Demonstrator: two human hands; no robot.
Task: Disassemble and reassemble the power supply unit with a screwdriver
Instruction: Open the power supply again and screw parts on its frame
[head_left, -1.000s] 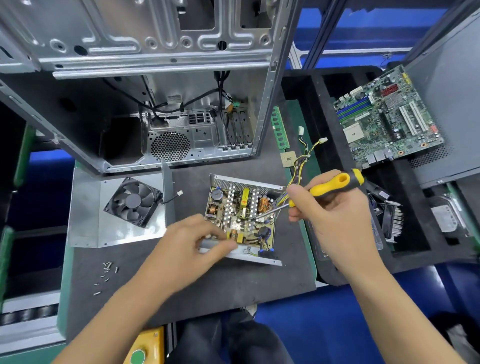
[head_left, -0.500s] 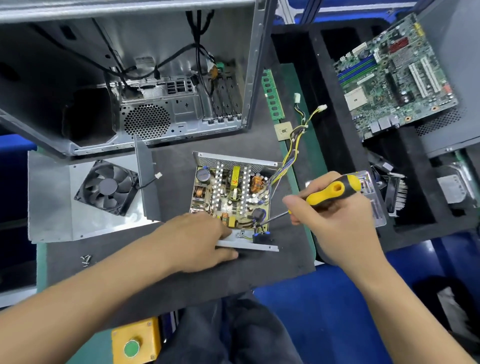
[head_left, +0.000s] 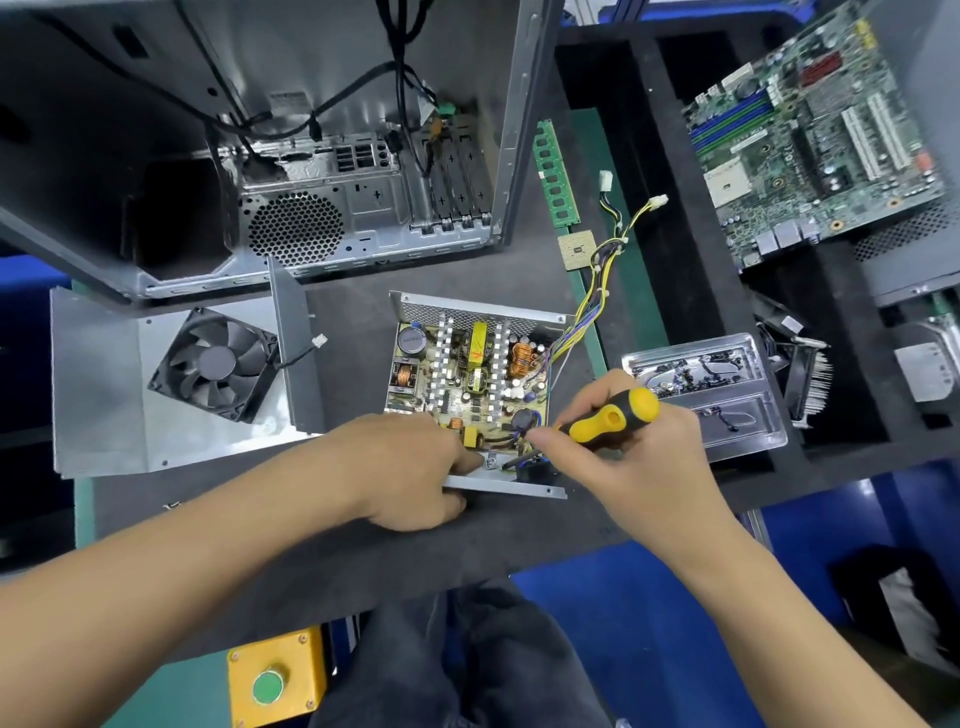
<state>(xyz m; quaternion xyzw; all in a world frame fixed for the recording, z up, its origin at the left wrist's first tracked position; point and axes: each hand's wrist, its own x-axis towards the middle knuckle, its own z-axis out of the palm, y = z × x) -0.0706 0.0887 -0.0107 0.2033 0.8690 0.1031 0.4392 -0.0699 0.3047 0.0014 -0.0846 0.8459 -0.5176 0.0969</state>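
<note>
Open computer case (head_left: 291, 156) at the far left of the bench (head_left: 337, 545), loose black cables hanging inside. Black foam tray (head_left: 675, 260) on the right, carrying a motherboard (head_left: 815, 130) in its far compartment, a clear plastic tray (head_left: 727, 415) of small parts nearer, a finned heatsink (head_left: 810, 379) just beside that. Grey metal cover (head_left: 104, 389) flat on the left, black fan (head_left: 215, 364) mounted on it. Power supply unit (head_left: 467, 374) mid-bench, lid off, circuit board exposed, yellow and black wire bundle (head_left: 602, 280) trailing away towards the foam tray. Green memory stick (head_left: 555, 176) and a square processor chip (head_left: 576, 250) lying beyond it. Yellow button box (head_left: 275, 675) at the near edge. Left hand (head_left: 410, 473), grip curled over the unit's near metal wall, hiding part of the board. Right hand (head_left: 639, 462), grip wrapped round the yellow-and-black screwdriver (head_left: 608, 415), tip down at the unit's near right corner.
</note>
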